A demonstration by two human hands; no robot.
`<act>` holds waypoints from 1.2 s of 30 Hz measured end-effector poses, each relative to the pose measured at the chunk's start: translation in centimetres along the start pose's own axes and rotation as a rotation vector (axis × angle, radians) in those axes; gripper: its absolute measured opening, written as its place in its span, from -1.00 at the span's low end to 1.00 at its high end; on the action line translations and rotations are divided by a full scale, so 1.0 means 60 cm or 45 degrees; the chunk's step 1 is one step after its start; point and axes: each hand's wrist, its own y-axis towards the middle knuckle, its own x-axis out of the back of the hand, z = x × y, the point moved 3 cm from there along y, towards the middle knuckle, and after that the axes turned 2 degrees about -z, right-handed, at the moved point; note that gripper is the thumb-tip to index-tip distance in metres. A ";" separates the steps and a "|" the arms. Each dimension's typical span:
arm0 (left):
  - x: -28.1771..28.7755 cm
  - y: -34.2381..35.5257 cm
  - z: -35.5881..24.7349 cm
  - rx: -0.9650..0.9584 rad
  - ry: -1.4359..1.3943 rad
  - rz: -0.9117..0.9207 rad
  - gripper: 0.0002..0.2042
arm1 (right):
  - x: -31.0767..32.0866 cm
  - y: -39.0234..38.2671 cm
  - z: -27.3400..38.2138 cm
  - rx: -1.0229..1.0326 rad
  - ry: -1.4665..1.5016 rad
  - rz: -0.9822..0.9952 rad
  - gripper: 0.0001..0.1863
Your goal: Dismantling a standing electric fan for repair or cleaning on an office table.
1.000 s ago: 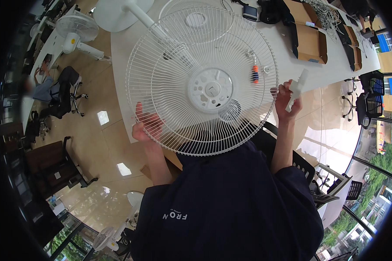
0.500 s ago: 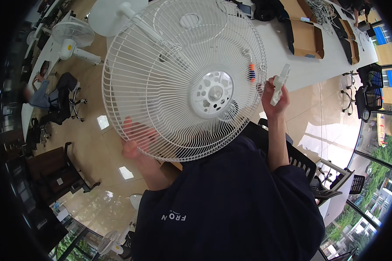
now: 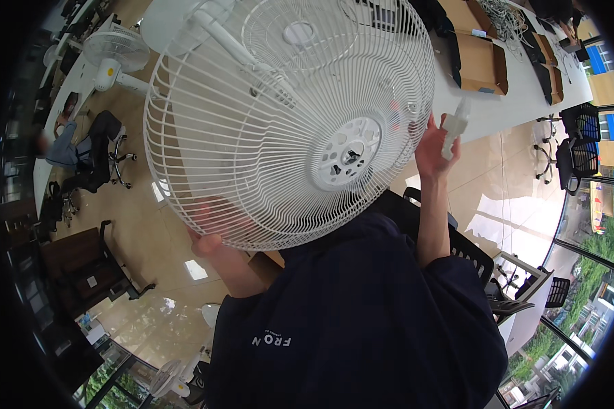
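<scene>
A round white wire fan grille (image 3: 252, 146) with a perforated centre disc fills the middle of the view, held up and tilted. My left hand (image 3: 211, 235) grips its lower left rim; some of the fingers show through the wires. At the grille's right edge, my right hand (image 3: 435, 150) is closed around a small whitish plastic piece (image 3: 456, 125), with fingertips close to the rim. Whether they touch it I cannot tell. Through the wires show a white fan pole (image 3: 225, 31) and a second wire grille (image 3: 300, 33) on the table.
The white table (image 3: 488, 112) runs along the far side, bearing open cardboard boxes (image 3: 481, 61) and a heap of pale cables (image 3: 503, 19). An assembled white fan (image 3: 109, 65) stands at the left. Behind it a person (image 3: 75, 146) sits. Black chairs (image 3: 580, 140) stand at right.
The grille has tilted and turned, its right edge shifting up and right. My right hand has moved slightly right, and the plastic piece has turned in it. My left hand keeps its hold.
</scene>
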 end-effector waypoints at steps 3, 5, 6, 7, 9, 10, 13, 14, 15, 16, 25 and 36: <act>0.122 -0.046 -0.028 0.184 0.249 -0.006 -0.26 | -0.009 0.016 0.014 -0.062 0.002 0.396 -0.53; 0.159 -0.052 -0.025 0.088 0.376 -0.030 -0.28 | -0.016 0.021 0.021 -0.069 0.104 0.412 -0.52; 0.160 -0.043 -0.018 0.184 0.559 -0.201 -0.37 | -0.017 0.026 0.027 -0.027 0.163 0.345 -0.57; 0.161 -0.036 -0.013 0.279 0.740 -0.376 -0.47 | -0.017 0.031 0.031 0.014 0.222 0.277 -0.61; 0.136 0.001 -0.002 0.237 0.735 -0.203 -0.55 | -0.023 0.057 0.028 -0.009 0.254 0.347 -0.66; 0.124 0.033 0.014 0.228 0.708 0.011 -0.61 | -0.022 0.071 0.037 0.036 0.383 0.553 -0.70; 0.122 0.054 0.034 0.221 1.112 0.030 -0.63 | -0.014 0.072 0.042 0.068 0.661 0.576 -0.71; 0.137 0.038 0.039 0.185 1.091 -0.048 -0.66 | -0.011 0.063 0.038 0.062 0.624 0.566 -0.71; 0.139 0.037 0.041 0.189 1.088 -0.048 -0.66 | -0.010 0.058 0.042 0.071 0.586 0.552 -0.70; 0.138 0.035 0.043 0.213 1.056 -0.048 -0.65 | -0.008 0.052 0.046 0.079 0.548 0.537 -0.70; 0.100 0.036 0.056 0.422 0.770 -0.081 -0.53 | 0.007 0.012 0.061 0.115 0.209 0.392 -0.67; 0.034 0.096 0.081 0.687 0.427 -0.079 -0.37 | 0.012 -0.020 0.090 0.193 -0.180 0.203 -0.63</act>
